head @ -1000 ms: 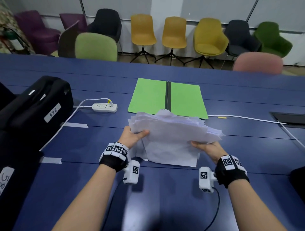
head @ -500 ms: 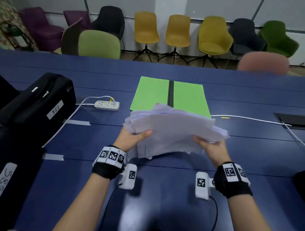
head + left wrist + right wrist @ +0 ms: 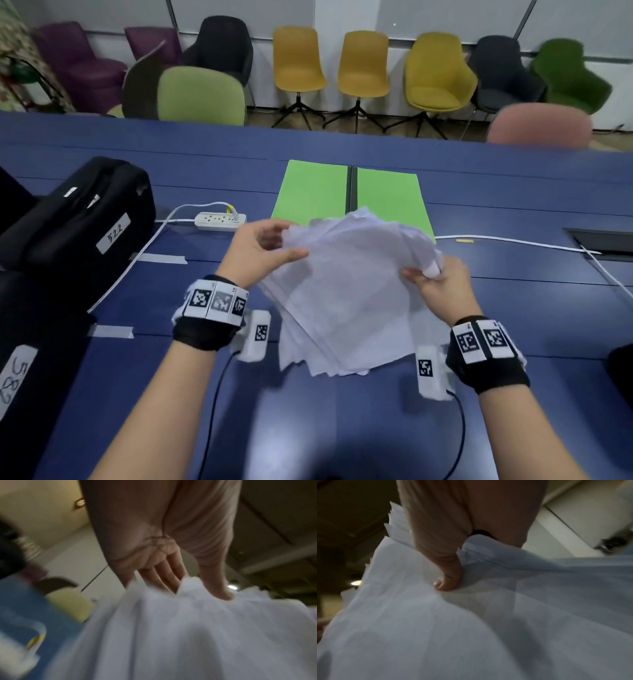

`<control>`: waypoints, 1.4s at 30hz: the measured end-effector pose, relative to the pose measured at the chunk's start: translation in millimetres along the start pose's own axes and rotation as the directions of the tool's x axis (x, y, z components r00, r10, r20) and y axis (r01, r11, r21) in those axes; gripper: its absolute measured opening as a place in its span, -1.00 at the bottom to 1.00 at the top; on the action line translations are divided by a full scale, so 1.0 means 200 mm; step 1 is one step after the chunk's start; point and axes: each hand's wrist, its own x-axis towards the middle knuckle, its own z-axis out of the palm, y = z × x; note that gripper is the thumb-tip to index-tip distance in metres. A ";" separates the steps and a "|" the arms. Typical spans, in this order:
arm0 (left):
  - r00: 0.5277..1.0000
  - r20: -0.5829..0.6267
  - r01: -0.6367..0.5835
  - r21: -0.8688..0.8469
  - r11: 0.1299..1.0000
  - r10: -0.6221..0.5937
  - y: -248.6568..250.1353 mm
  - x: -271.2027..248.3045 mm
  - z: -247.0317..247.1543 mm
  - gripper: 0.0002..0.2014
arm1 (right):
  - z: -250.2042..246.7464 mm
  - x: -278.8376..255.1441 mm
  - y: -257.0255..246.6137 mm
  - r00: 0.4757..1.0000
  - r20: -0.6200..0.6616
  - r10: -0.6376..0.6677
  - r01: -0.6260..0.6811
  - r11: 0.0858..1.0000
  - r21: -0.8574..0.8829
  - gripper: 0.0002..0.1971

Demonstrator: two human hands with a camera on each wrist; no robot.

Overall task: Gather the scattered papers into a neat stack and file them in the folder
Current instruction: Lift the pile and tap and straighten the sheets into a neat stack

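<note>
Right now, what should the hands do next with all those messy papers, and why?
Probably tap the papers on the table to square them. The left hand and right hand pinch their upper edges, yet the sheets fan out unevenly, and the green folder lies open just beyond.

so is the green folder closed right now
No, the green folder lies open flat on the table, both halves showing beyond the papers.

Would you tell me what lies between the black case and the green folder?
In the head view, a white power strip lies on the blue table between the black case and green folder.
</note>
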 end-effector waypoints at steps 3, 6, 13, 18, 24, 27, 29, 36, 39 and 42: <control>0.985 0.175 -0.061 0.364 0.929 -0.004 0.08 0.05 0.00 -0.57 | -0.03 0.03 -0.17 0.992 0.040 -0.121 0.127 0.962 -0.242 -0.62; 0.990 0.132 -0.019 0.508 0.861 -0.056 0.10 0.08 0.02 -0.46 | -0.08 0.04 -0.30 0.978 0.062 -0.199 0.208 0.923 -0.324 -0.55; 0.991 0.127 -0.109 0.558 0.823 0.045 0.17 0.06 0.09 -0.70 | -0.16 0.08 -0.35 0.984 0.119 -0.134 0.162 0.947 -0.277 -0.76; 0.998 0.045 -0.059 0.568 0.821 0.041 0.17 0.08 0.00 -0.58 | -0.22 0.05 -0.18 0.937 0.342 0.067 -0.050 0.997 -0.058 -0.70; 0.999 -0.026 -0.017 0.327 0.945 0.027 0.01 0.10 -0.19 -0.60 | -0.18 -0.01 0.23 0.893 0.382 0.239 -0.342 0.911 0.230 -0.38; 0.996 -0.085 0.042 0.168 0.985 -0.028 -0.03 0.08 -0.19 -0.93 | -0.07 -0.09 0.28 0.896 0.371 0.243 -0.409 0.777 0.479 -0.21; 0.991 -0.118 0.073 0.070 0.995 -0.064 -0.09 0.06 -0.17 -0.86 | 0.02 -0.13 0.30 0.896 0.380 0.230 -0.427 0.683 0.592 -0.17; 0.960 -0.016 0.280 -0.016 0.960 -0.280 -0.29 -0.02 -0.07 -0.72 | 0.14 -0.09 0.19 0.926 0.188 0.328 -0.377 0.785 0.492 -0.94; 0.963 0.006 0.268 -0.021 0.963 -0.268 -0.32 -0.05 -0.02 -0.68 | 0.17 -0.04 0.16 0.971 0.011 0.237 -0.216 0.867 0.449 -0.93; 0.969 -0.087 0.218 -0.145 0.965 -0.232 -0.33 -0.08 0.01 -0.69 | 0.16 -0.01 0.11 0.977 -0.137 0.162 -0.076 0.872 0.484 -0.92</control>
